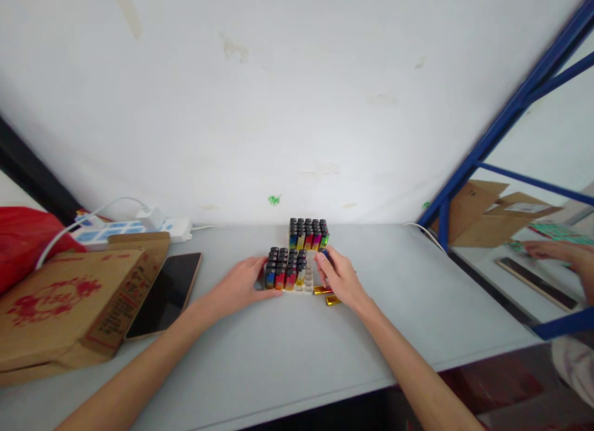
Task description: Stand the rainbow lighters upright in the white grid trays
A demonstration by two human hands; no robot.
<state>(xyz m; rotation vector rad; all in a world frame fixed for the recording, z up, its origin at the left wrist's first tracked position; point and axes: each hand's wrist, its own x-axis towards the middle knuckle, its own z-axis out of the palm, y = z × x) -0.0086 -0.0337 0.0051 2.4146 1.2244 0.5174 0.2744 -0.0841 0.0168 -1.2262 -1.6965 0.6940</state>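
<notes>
A white tray (308, 284) holds several rows of upright lighters (285, 276) with black tops and coloured bodies. Bare slots show along its right side. My left hand (245, 279) grips the tray's left end, thumb along the front edge. Over the right side of the tray, my right hand (342, 275) is closed in a pinch on a lighter (327, 255), of which only a small dark blue part shows. Loose gold-coloured lighters (332, 300) lie on the table beneath and beside that hand. Behind the tray stands a second block of upright lighters (309, 235).
On the left are a cardboard box (65, 301), a dark tablet-like device (164, 295), a power strip (179, 229) and a red bag (28, 245). A blue metal frame (492, 134) borders the right side. Beyond it, a co-worker's hand (545, 250) and a carton (482, 214) are visible.
</notes>
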